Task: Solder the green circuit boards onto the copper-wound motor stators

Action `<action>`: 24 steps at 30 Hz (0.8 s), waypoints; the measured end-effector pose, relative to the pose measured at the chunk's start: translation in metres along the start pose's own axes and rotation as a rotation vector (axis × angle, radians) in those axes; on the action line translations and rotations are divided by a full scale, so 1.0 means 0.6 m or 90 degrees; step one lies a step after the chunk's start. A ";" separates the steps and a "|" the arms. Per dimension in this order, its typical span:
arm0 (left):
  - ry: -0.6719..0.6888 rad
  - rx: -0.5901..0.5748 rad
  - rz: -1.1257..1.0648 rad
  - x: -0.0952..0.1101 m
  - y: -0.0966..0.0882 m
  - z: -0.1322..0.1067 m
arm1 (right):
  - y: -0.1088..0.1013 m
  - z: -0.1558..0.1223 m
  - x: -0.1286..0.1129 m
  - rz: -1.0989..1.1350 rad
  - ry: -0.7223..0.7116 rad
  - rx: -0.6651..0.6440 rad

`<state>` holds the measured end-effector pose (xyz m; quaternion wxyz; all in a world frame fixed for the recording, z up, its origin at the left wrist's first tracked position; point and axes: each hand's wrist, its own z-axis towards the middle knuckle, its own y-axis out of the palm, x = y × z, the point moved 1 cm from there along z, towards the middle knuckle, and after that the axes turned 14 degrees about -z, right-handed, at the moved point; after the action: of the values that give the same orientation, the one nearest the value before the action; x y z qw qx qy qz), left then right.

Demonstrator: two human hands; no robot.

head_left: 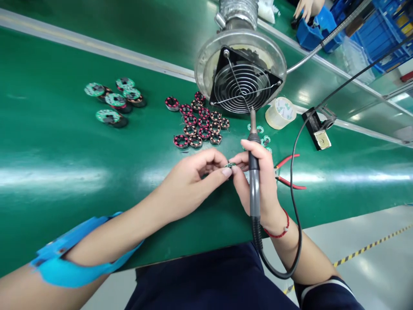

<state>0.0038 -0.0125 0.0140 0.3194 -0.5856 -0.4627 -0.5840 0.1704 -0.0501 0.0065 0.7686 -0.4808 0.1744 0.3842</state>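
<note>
My left hand (190, 185) pinches a small green circuit board (230, 165) between thumb and fingers, over the front part of the bench. Thumb and fingertips of my right hand (263, 181) meet the same board from the other side. A soldering iron (254, 185) with a grey and black handle rests in my right hand, its tip pointing away from me toward the fan. Just beyond my hands lie several small wound motor coils (203, 122) with red or copper windings. Loose small green boards (266, 140) are partly hidden behind my right hand.
A fume extractor fan (243, 90) hangs low over the bench. Right of it are a tape roll (280, 113), a soldering stand (318, 129) and red-handled pliers (290, 183). Coils topped with boards (115, 101) sit left. The iron's cable (293, 172) loops by my right arm. Another person's hand (308, 7) is beyond.
</note>
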 end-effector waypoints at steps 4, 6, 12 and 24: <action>0.014 0.007 0.095 -0.002 -0.003 0.000 | -0.004 -0.001 -0.007 -0.099 -0.064 -0.007; 0.006 0.017 0.081 -0.005 -0.003 0.001 | -0.002 -0.005 -0.011 -0.157 -0.090 0.000; 0.006 -0.023 0.075 -0.005 -0.003 -0.002 | -0.009 -0.014 -0.012 -0.199 -0.081 -0.026; 0.176 -0.170 0.457 -0.061 -0.012 0.022 | -0.068 -0.011 0.051 -0.057 0.019 -0.100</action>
<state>0.0067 -0.0038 -0.0246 0.4835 -0.6620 -0.1015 -0.5636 0.2217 -0.0529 0.0085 0.7421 -0.5529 0.1338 0.3546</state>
